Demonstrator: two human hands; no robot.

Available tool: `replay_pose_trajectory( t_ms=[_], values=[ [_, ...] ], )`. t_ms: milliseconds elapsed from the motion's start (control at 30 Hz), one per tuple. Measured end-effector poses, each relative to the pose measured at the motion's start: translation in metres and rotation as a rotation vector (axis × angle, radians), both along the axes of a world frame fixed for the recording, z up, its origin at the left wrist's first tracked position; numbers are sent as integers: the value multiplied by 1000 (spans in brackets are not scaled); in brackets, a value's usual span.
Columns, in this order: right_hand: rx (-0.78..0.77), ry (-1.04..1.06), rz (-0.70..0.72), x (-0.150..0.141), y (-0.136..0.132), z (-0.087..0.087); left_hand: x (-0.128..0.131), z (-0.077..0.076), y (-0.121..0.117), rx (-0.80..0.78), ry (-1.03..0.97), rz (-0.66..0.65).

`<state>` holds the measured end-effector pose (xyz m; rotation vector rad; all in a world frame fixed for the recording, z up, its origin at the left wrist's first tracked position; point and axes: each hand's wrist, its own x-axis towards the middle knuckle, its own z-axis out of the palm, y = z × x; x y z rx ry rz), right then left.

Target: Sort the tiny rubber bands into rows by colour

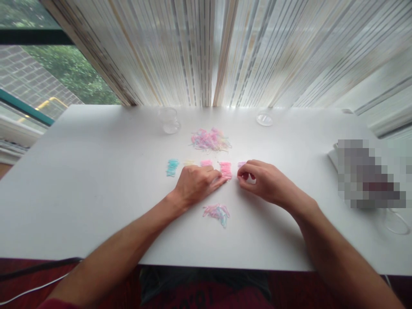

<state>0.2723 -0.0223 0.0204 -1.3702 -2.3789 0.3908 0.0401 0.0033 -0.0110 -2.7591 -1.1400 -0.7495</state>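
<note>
Thin pastel pieces, too small to name surely, lie sorted by colour in a row. My left hand [197, 178] rests on the table with its fingers stretched out, the tips touching the lower end of a bright pink stack [225, 170]. Just right of that stack, my right hand [260, 178] has thumb and fingertips pinched together; anything between them is too small to make out. A purple stack [241, 164] is partly hidden behind it. Beyond my left hand show a paler pink stack [206, 163] and a yellowish stack [189, 162]. A teal stack [172, 168] lies furthest left.
A mixed pastel heap [210, 139] lies behind the row, a smaller pink and blue pile [218, 213] in front. Further back are a clear container [169, 121] and a clear lid [264, 119]. A blurred-out object [370, 176] with a white cable lies right, on the white table [96, 189].
</note>
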Motion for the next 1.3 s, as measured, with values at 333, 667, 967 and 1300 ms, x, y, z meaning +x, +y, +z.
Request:
replay_pose_trajectory(
  t_ms=[333, 667, 967, 1300],
  values=[
    [156, 68, 5, -5, 2, -10, 1, 0, -2, 31, -2, 17],
    [105, 0, -20, -2, 0, -2, 1, 1, -1, 18, 40, -10],
    [71, -63, -38, -8, 2, -8, 0, 2, -2, 23, 36, -27],
    [121, -43, -76, -5, 1, -9, -1, 2, -4, -6, 10, 28]
  ],
)
